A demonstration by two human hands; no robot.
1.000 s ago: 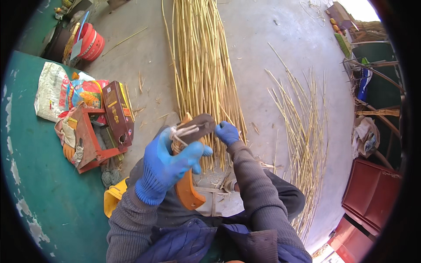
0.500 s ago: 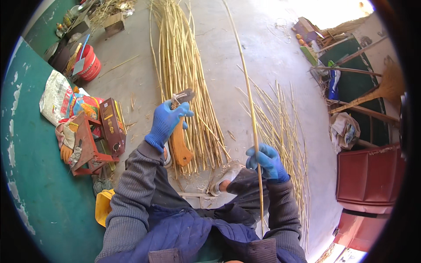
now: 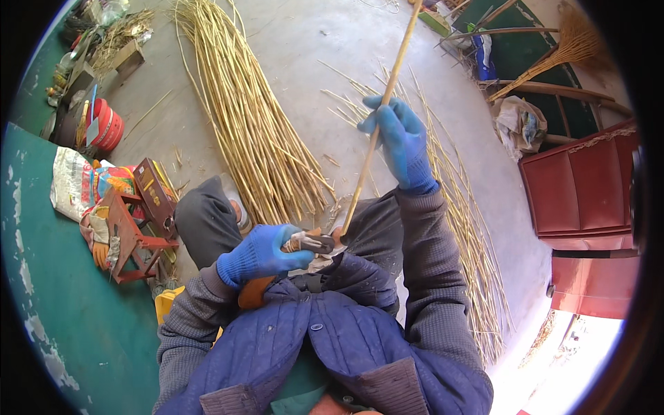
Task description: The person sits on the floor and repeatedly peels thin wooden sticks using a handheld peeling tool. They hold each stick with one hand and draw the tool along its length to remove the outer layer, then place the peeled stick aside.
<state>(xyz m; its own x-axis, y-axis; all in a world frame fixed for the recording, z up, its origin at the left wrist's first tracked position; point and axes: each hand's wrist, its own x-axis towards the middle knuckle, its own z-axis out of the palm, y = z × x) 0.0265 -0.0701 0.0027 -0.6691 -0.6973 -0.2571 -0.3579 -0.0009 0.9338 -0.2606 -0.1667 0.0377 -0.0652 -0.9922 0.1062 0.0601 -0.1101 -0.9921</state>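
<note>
Straw-yellow reed stalk (image 3: 379,124), long and thin, slants up from the lap; it looks light, stiff, likely brittle. Blue-gloved right hand (image 3: 398,138) curls around its middle, a sensible hold. Blue-gloved left hand (image 3: 259,254) grips a dark metal tool (image 3: 312,242) at the stalk's base.

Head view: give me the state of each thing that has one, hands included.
left hand: gloved, shut on the tool.
tool: held low at the stalk's bottom end.
right hand: gloved, shut on the stalk.
stalk: raised, tilted up and away.
reed bundle: lying flat on the floor.
red cabinet: doors closed.
broom: leaning, head up.
</note>
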